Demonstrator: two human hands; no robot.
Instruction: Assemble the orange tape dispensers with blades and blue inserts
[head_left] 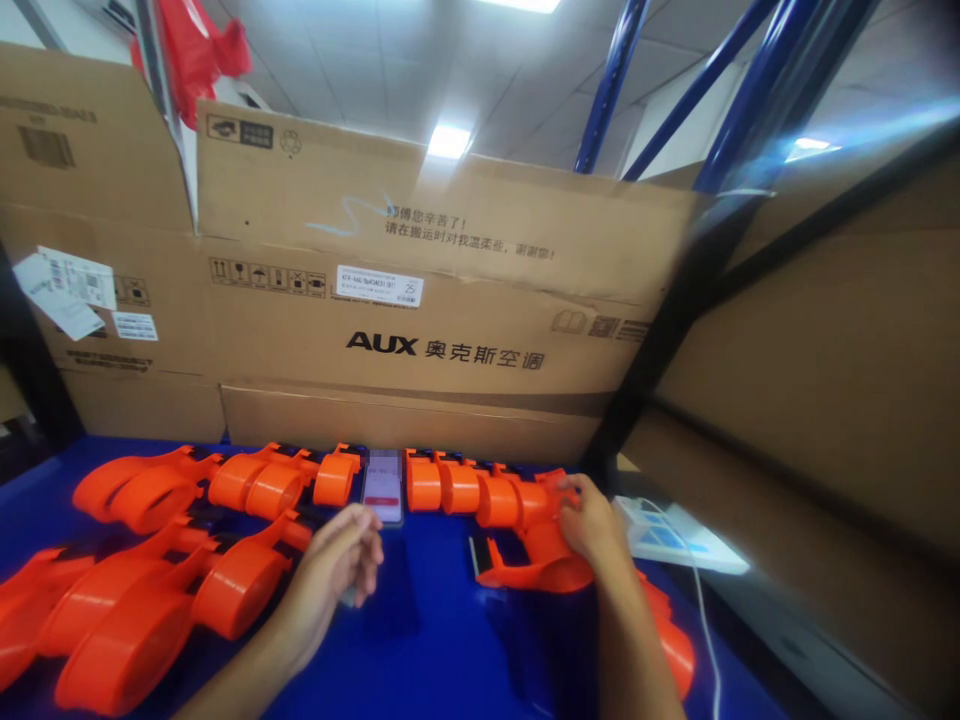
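Note:
My right hand [592,522] is closed on an orange tape dispenser [538,560] that rests on the blue table [435,640], at the end of a row of orange tape dispensers [469,490] along the back. My left hand [341,560] hovers over the table with its fingers curled loosely; a small grey thing shows under them, but I cannot make it out. It is just in front of a phone [383,487] with a lit screen that leans against the box behind.
Several more orange tape dispensers [150,590] lie in rows on the left of the table. Large cardboard boxes [420,300] wall off the back. A white power strip [675,540] with a cable lies to the right. Blue rack posts [611,80] rise behind.

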